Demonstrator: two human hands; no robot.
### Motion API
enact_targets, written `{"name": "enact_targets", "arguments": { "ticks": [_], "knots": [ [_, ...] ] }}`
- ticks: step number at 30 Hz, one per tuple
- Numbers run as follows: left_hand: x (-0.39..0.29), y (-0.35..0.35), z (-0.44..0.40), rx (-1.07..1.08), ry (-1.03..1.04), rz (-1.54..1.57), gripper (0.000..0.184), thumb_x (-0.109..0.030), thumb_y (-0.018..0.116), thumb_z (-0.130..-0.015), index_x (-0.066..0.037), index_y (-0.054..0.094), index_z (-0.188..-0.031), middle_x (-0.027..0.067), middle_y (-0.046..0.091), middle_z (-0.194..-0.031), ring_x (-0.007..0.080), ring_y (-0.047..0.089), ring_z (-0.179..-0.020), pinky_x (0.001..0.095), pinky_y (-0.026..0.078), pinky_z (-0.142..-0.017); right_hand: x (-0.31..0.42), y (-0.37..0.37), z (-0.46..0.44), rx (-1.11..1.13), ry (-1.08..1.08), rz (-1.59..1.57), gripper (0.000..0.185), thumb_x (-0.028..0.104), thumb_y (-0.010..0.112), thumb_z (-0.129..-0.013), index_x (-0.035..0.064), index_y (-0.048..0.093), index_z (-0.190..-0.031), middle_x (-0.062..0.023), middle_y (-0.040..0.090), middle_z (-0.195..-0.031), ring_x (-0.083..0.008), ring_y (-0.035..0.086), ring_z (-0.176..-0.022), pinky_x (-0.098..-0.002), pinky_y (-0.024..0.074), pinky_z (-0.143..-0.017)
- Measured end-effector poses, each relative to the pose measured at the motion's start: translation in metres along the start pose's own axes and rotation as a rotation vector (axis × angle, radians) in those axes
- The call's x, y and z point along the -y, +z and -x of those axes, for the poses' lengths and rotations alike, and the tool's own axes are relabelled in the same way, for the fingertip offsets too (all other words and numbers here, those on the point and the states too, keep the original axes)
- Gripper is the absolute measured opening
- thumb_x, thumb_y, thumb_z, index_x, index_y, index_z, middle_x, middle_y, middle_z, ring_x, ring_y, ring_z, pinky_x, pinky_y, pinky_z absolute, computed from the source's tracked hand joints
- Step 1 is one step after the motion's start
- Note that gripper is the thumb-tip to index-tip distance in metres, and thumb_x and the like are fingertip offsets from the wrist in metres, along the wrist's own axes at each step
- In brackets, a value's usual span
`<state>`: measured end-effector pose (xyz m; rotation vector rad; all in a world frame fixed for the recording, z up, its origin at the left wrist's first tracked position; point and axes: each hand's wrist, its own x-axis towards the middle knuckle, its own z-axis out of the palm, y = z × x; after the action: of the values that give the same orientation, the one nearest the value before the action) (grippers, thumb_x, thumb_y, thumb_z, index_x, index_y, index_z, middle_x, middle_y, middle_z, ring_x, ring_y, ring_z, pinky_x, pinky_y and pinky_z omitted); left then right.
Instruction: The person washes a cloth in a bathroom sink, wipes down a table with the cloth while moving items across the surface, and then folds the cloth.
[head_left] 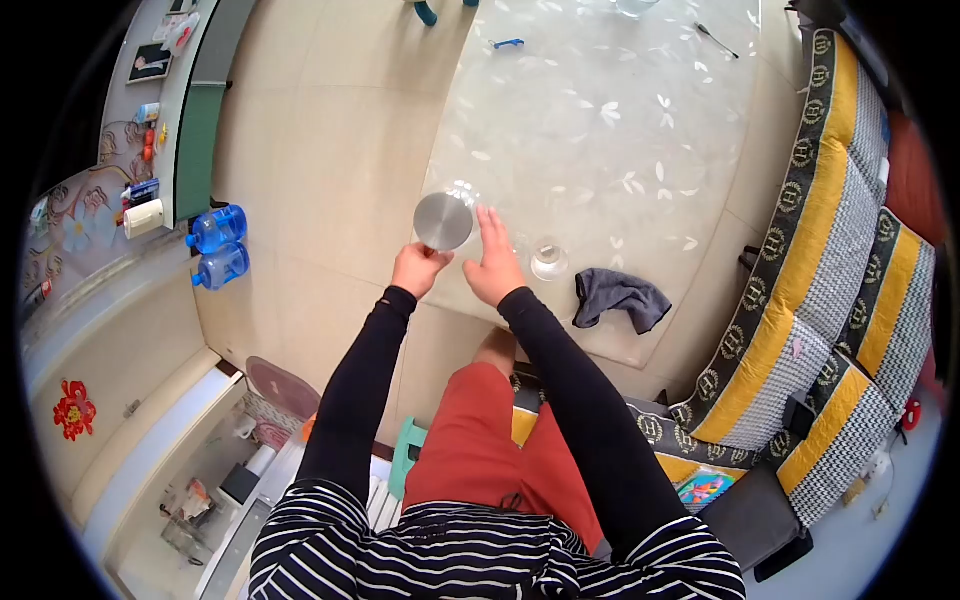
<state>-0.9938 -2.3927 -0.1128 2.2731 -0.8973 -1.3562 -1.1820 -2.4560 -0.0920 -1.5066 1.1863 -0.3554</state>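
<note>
A round, flat piece of brushed grey metal (443, 222), like a lid or the base of a vessel, is over the left edge of the table. My left hand (420, 270) pinches its lower rim between thumb and fingers. Clear glints show just past its upper edge, but what they belong to cannot be made out. Close to its right side is my right hand (495, 262), fingers stretched out and holding nothing. A clear glass (549, 262) stands on the table right of that hand. Farther right lies a crumpled grey cloth (618, 300) with dark edging.
The table (560, 140) has a leaf-patterned cover. Toward its far end are a small blue item (508, 43), a thin dark tool (717, 40) and a clear bowl (635, 6). A sofa (790, 270) borders the right; blue water bottles (218, 245) lie on the left floor.
</note>
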Motion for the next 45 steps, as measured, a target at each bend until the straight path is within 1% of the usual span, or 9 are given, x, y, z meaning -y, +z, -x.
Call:
{"name": "enact_targets", "arguments": {
  "ticks": [14, 17, 22, 26, 29, 30, 37, 40, 45],
  "knots": [
    [0.056, 0.04, 0.023, -0.034, -0.037, 0.117, 0.034, -0.027, 0.081, -0.082, 0.004, 0.068, -0.087, 0.006, 0.066, -0.07, 0.0139, 0.058, -0.065, 0.0331, 0.049, -0.065, 0.008, 0.006, 0.025, 0.155, 0.227, 0.192, 0.085, 0.016, 0.065, -0.081, 0.0041, 0.03, -0.158, -0.0294, 0.029, -0.162, -0.0458, 0.058, -0.124, -0.0491, 0.0518, -0.101],
    [0.054, 0.042, 0.034, -0.135, 0.022, 0.021, 0.031, -0.024, 0.08, -0.081, 0.001, 0.065, -0.092, 0.01, 0.068, -0.079, 0.0217, 0.063, -0.072, 0.0363, 0.052, -0.07, -0.014, 0.007, 0.048, -0.097, 0.028, 0.207, 0.06, 0.013, 0.061, -0.086, 0.0051, 0.049, -0.144, -0.0252, 0.05, -0.148, -0.04, 0.067, -0.11, -0.0468, 0.0542, -0.093],
    [0.063, 0.061, 0.098, -0.665, 0.081, -0.148, 0.028, -0.016, 0.074, -0.084, -0.002, 0.063, -0.106, 0.0116, 0.07, -0.093, 0.0281, 0.069, -0.079, 0.0392, 0.055, -0.076, -0.067, -0.063, 0.117, -0.403, 0.078, 0.161, 0.014, 0.009, 0.064, -0.09, 0.0013, 0.068, -0.101, -0.0138, 0.07, -0.094, -0.0231, 0.07, -0.073, -0.0353, 0.056, -0.068],
    [0.098, 0.124, 0.136, -0.351, -0.105, -0.168, 0.023, -0.02, 0.07, -0.088, -0.003, 0.067, -0.102, 0.0116, 0.072, -0.09, 0.0257, 0.07, -0.081, 0.0382, 0.056, -0.077, -0.155, -0.133, 0.161, -0.622, 0.367, 0.228, 0.015, 0.017, 0.066, -0.093, 0.0025, 0.07, -0.093, -0.0113, 0.07, -0.082, -0.0243, 0.068, -0.071, -0.0367, 0.0543, -0.067],
    [0.06, 0.203, 0.146, -0.161, -0.016, -0.067, 0.019, -0.02, 0.069, -0.089, -0.001, 0.071, -0.095, 0.0123, 0.072, -0.085, 0.0225, 0.071, -0.082, 0.0361, 0.055, -0.077, -0.218, -0.187, 0.174, -0.63, 0.51, 0.442, 0.023, 0.023, 0.068, -0.091, 0.0036, 0.067, -0.103, -0.0153, 0.068, -0.104, -0.0339, 0.066, -0.096, -0.0452, 0.0525, -0.084],
    [0.044, 0.228, 0.142, -0.09, -0.026, -0.027, 0.021, -0.024, 0.068, -0.09, -0.004, 0.07, -0.095, 0.0172, 0.071, -0.095, 0.0349, 0.069, -0.089, 0.0429, 0.054, -0.08, -0.236, -0.197, 0.172, -0.64, 0.455, 0.527, 0.027, 0.025, 0.07, -0.091, 0.0037, 0.066, -0.107, -0.015, 0.067, -0.106, -0.0343, 0.065, -0.099, -0.0457, 0.0522, -0.086],
    [-0.067, 0.366, 0.09, -0.381, 0.046, 0.038, 0.046, -0.018, 0.07, -0.09, -0.003, 0.055, -0.13, 0.0189, 0.062, -0.118, 0.0332, 0.066, -0.093, 0.044, 0.052, -0.088, -0.284, -0.253, 0.149, -0.226, 0.313, 0.766, 0.051, 0.03, 0.078, -0.085, 0.0051, 0.06, -0.125, -0.0148, 0.066, -0.117, -0.034, 0.063, -0.11, -0.0453, 0.053, -0.091],
    [-0.067, 0.406, 0.071, -0.686, 0.017, -0.306, 0.059, -0.021, 0.074, -0.086, -0.004, 0.048, -0.136, 0.019, 0.061, -0.122, 0.034, 0.066, -0.098, 0.0457, 0.052, -0.091, -0.301, -0.264, 0.141, -0.105, 0.276, 0.714, 0.045, 0.027, 0.08, -0.082, 0.006, 0.061, -0.118, -0.014, 0.066, -0.11, -0.0337, 0.063, -0.11, -0.0455, 0.0534, -0.089],
    [-0.081, 0.407, 0.061, -0.542, -0.395, -0.143, 0.063, -0.026, 0.077, -0.083, -0.008, 0.049, -0.136, 0.0199, 0.069, -0.111, 0.0385, 0.067, -0.104, 0.0478, 0.053, -0.092, -0.3, -0.271, 0.137, -0.019, 0.313, 0.682, 0.031, 0.02, 0.08, -0.082, 0.0064, 0.065, -0.105, -0.0148, 0.062, -0.112, -0.0359, 0.062, -0.109, -0.0461, 0.0523, -0.092]
  ]
}}
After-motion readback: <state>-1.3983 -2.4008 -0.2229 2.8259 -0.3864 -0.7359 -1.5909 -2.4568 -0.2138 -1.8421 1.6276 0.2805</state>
